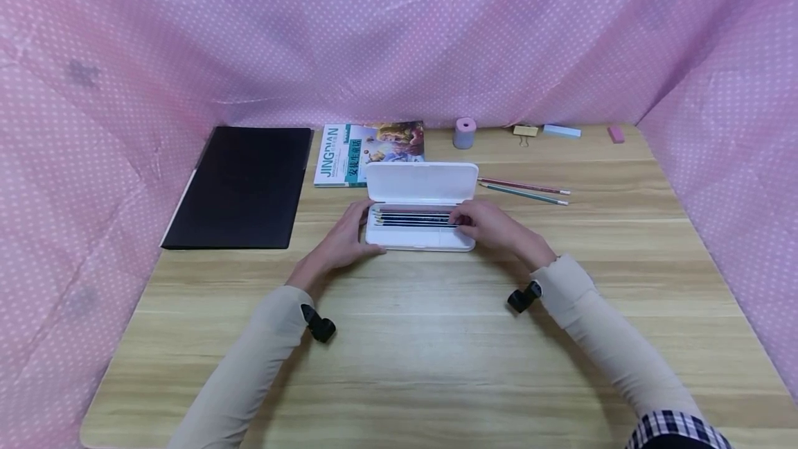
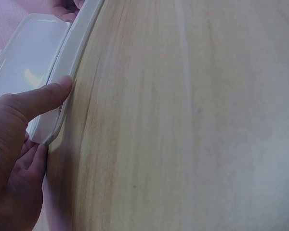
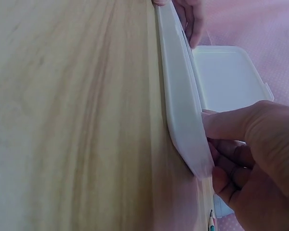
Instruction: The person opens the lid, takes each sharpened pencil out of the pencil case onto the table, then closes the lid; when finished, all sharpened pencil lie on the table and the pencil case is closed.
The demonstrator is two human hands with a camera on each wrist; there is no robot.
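White case (image 1: 422, 186): left hand (image 1: 343, 240) grips its left end; right hand (image 1: 494, 226), finger pinch indeterminable, apparently arranges pencils (image 1: 408, 219) inside; next, likely, withdraw.

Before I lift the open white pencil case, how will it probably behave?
The white pencil case looks stiff: its edges run straight. Its lid may swing, since it stands open along the back edge. The pencils inside could slide if tilted, lying uncovered.
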